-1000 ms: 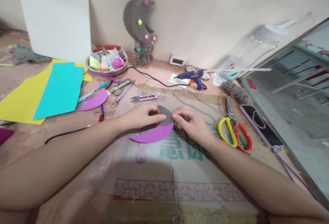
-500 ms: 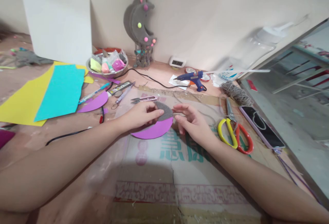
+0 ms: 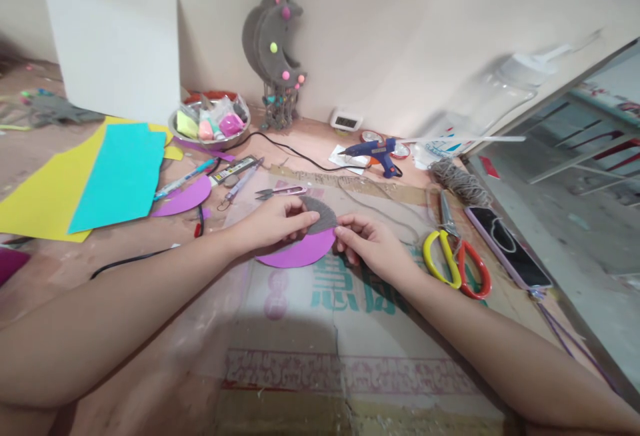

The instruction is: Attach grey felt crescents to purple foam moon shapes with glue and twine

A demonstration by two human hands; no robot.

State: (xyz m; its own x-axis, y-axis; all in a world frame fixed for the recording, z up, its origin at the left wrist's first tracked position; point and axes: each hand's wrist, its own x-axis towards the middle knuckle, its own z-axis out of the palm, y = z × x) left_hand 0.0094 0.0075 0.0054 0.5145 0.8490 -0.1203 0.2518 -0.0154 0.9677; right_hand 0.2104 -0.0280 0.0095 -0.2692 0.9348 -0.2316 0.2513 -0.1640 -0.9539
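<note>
A round purple piece has ribbed grey yarn covering its upper part. My left hand is closed on the piece from the left, thumb on top of the grey part. At the right edge of the piece, my right hand is pinched, apparently on the yarn; the bit between the fingertips is too small to see clearly. A loose grey strand curves over the board behind my right hand. Small pink thread snips lie just beyond my left hand. Scissors with yellow and red handles rest right of my right hand.
A blue glue gun stands at the back with its black cord. Right lie a grey yarn skein and a phone. Left are cyan and yellow sheets and a metal bowl. A grey moon ornament leans against the wall.
My right hand's fingers have closed together into a pinch at the piece's right edge. My left hand keeps its hold on the piece. The view has shifted very slightly.
</note>
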